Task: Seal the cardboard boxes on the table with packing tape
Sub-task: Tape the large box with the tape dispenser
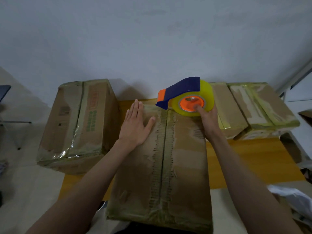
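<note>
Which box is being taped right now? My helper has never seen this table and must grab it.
On the wooden table, take the middle cardboard box nearest the camera. The left hand lies flat on it; the right hand holds a blue tape dispenser at its far end. Only its centre seam is untaped.

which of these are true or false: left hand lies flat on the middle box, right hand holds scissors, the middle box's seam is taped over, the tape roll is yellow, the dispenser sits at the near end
1. The left hand lies flat on the middle box. True.
2. The right hand holds scissors. False: it grips a tape dispenser.
3. The centre seam is already taped over. False: it shows bare and open.
4. The tape roll is yellow. True.
5. The dispenser is at the box's near end. False: it is at the far end.
</note>
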A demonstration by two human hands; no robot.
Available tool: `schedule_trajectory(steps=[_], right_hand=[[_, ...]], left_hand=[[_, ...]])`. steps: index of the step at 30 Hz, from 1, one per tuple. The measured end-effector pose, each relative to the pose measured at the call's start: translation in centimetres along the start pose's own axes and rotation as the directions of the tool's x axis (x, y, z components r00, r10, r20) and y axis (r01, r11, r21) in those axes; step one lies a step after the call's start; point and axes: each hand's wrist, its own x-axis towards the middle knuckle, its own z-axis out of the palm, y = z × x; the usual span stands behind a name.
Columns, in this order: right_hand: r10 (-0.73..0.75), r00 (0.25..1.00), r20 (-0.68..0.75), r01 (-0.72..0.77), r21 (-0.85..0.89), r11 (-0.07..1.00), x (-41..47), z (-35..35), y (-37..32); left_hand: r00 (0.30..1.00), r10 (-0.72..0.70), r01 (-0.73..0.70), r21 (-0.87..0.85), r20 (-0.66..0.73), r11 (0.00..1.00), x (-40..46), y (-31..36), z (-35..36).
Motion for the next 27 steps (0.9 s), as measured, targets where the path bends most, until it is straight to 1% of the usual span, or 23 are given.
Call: schedule_trajectory(steps=[3,8,11,15,18,21,24,27], right_hand=[[0.015,0.999,-0.04,-0.014,0.031,0.999,-1.4,0.4,0.1],[0.06,0.993,-0.099,-0.054,0.063,0.997,-4.7,1.0,1.6],[0.064,0.989,-0.137,-0.053,0.085,0.995,-5.6,1.1,1.8],[0.03,0.993,-0.112,-0.022,0.072,0.997,-5.6,0.6,1.5],[0.029,0.994,-0.109,-0.022,0.064,0.998,-5.5,0.2,1.6],[-0.038,0.997,-0.071,0.04,0.028,0.999,-5.3,-0.5,2.0],[-0.099,0.994,-0.037,0.098,-0.022,0.995,-5.0,-0.6,0.6],[-0.181,0.982,-0.044,0.179,-0.052,0.982,-4.5,-1.4,-0.4]], left_hand=[[0.999,0.047,-0.047,0.007,0.021,0.999,0.3,-0.6,-0.4],[0.982,0.178,-0.179,-0.002,0.066,0.984,0.7,-2.9,-1.2],[0.973,0.217,-0.218,0.003,0.083,0.976,0.6,-3.1,-1.2],[0.961,0.267,-0.272,0.073,0.075,0.959,0.4,-2.2,-1.5],[0.958,0.279,-0.283,0.045,0.068,0.958,0.4,-0.8,-1.3],[0.964,0.261,-0.264,0.055,0.057,0.963,0.4,-0.1,-0.8],[0.966,0.252,-0.257,0.093,0.062,0.962,0.5,-0.3,-0.7],[0.968,0.243,-0.249,0.107,0.069,0.962,0.6,-0.5,-0.8]])
